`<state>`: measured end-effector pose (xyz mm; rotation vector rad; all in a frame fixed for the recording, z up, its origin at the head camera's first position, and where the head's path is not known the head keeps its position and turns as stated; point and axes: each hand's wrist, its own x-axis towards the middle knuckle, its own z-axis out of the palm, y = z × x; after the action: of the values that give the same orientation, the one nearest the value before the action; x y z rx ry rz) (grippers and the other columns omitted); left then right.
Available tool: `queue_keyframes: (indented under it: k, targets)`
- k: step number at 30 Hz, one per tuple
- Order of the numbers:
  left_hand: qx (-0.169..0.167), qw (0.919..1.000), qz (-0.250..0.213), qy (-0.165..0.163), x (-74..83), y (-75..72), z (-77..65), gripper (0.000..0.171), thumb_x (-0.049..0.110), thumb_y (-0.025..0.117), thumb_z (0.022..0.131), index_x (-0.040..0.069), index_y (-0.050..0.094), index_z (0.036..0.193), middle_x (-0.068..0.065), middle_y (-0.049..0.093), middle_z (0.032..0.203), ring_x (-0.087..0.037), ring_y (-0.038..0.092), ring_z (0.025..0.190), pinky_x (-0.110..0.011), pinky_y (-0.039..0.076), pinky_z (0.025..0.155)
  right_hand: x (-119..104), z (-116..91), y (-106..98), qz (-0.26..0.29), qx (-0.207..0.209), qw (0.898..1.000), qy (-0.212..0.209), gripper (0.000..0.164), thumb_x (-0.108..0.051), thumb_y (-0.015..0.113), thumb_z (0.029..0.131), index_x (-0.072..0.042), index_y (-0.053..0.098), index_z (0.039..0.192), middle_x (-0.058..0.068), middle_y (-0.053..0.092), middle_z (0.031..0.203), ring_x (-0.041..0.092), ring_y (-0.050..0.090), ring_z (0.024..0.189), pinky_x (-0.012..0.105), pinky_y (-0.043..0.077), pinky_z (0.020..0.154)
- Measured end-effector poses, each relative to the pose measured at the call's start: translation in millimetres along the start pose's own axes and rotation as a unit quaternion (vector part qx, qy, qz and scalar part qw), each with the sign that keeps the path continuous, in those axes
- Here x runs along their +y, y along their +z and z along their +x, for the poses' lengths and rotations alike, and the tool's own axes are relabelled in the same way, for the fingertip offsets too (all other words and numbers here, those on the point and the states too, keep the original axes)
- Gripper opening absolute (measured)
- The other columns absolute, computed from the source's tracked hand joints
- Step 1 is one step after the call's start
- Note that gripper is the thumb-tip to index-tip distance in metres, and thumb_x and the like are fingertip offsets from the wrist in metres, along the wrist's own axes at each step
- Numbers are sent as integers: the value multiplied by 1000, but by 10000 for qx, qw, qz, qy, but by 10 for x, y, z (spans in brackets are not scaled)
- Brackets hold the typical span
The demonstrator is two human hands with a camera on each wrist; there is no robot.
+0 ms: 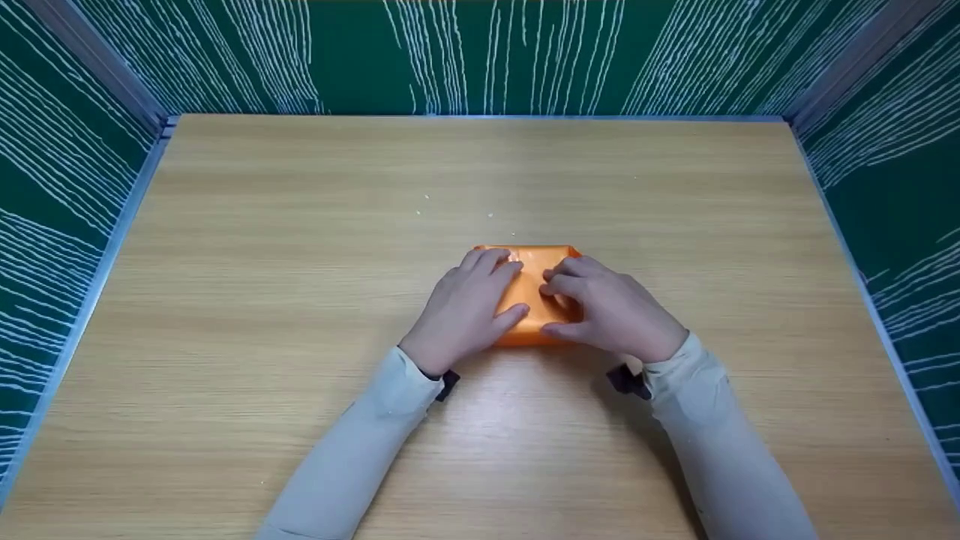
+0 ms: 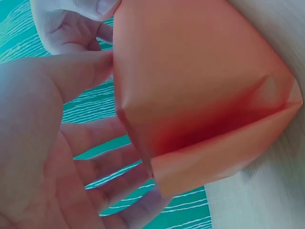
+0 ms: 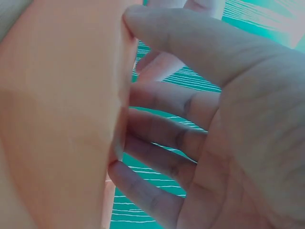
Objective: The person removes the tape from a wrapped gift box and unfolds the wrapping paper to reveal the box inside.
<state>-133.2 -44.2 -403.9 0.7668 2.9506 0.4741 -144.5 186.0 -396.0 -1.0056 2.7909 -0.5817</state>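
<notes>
An orange paper-wrapped package (image 1: 534, 262) lies on the table in front of me, box-like with folded edges. My left hand (image 1: 466, 304) rests on its left part, fingers fairly straight and thumb near the front edge. In the left wrist view, the end of the orange wrapping (image 2: 195, 52) gapes, with a loose flap (image 2: 224, 155) below a shadowed pocket. My right hand (image 1: 613, 309) touches the package's right part. The right wrist view has its thumb and fingertips against an edge of the wrapping (image 3: 57, 95), fingers spread and slightly bent. My palms hide both sides from above.
The wooden table (image 1: 300, 225) spreads around the package, with several tiny white specks (image 1: 490, 215) beyond it. Green panels with white streaks (image 1: 360, 60) stand along the back and both sides. Dark wrist straps (image 1: 628, 381) sit at the sleeve cuffs.
</notes>
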Motion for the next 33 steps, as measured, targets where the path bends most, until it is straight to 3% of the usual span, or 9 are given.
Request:
queue_keyframes:
  k: [6,19,27,33]
  targets:
    - [435,9990,-40,9,-47,-65,-27,50,37,66,100,9,61,140,-8,60,134,-28,52,124,-42,53,97,-4,-4,-8,16,8,10000,-5,48,-38,88,83,-8,76,119,10,67,127,28,61,112,45,56,86]
    - [406,9967,-169,-682,-161,-129,-35,35,34,69,99,11,71,125,-6,65,112,-26,54,101,-38,52,85,-8,10,-7,-41,-101,9999,53,50,-39,88,83,-8,75,120,9,66,126,28,60,110,45,56,89]
    - [607,9969,-180,-474,-208,-117,-43,20,27,69,99,12,76,109,-5,61,94,-26,53,88,-37,49,72,-3,10,6,-49,-33,10000,-34,48,-40,87,83,-9,76,118,9,66,124,26,61,106,43,56,84]
    - [546,9974,-244,-412,-211,-124,-42,14,24,68,98,13,74,103,-3,58,88,-25,53,85,-36,48,70,-1,10,1,0,-44,10000,-25,47,-40,86,84,-9,75,118,8,66,123,24,59,103,39,55,80]
